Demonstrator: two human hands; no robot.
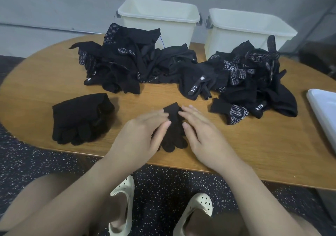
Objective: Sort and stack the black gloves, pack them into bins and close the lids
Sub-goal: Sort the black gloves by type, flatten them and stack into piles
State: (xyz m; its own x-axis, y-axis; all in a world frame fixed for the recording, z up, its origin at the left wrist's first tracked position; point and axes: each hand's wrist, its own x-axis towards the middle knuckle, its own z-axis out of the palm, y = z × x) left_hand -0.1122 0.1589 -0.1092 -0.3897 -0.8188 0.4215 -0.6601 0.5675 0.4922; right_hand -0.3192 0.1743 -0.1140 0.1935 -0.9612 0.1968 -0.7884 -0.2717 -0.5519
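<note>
Left hand (145,128) and right hand (201,132), fingers straight, press flat one black glove (174,126) at near table edge. Small sorted stack (81,117) just left. Beyond, big unsorted heaps (127,63). Both bins (158,17) empty, lids off. Early stage, I judge.

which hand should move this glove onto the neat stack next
Left, probably. The stack lies on the left hand's side of the glove, a short unobstructed slide away; the right hand would have to cross over.
</note>
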